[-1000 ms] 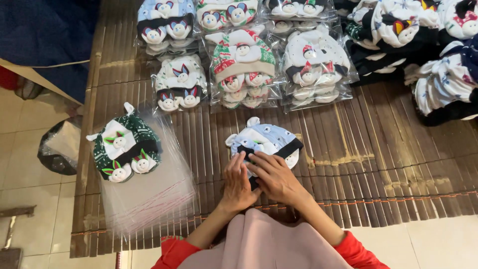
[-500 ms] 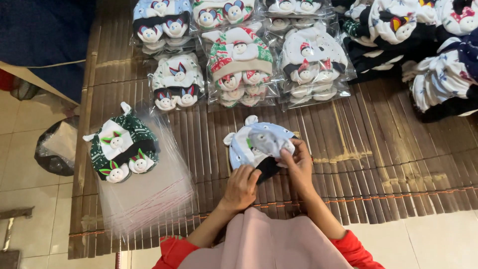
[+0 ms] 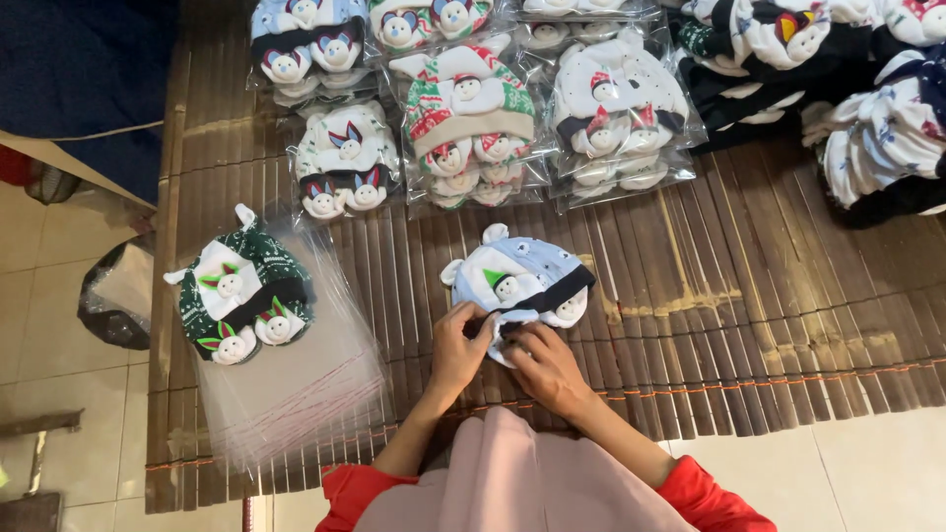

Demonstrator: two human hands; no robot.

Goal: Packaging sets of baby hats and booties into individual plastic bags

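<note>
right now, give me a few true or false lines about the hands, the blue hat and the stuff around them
1. Both hands touch the pale blue hat. True: the left hand and the right hand meet at its lower edge.
2. The green hat lies on a stack of clear bags. True.
3. The blue hat is inside a bag. False: it lies bare on the slatted mat.
4. The bagged hats lie between the person and the blue hat. False: they lie beyond it.

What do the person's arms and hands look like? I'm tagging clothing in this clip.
Both the left hand and right hand are bare, with no gloves. The forearms are uncovered; red sleeves are pushed up near the elbows. No rings or watch can be made out.
</note>
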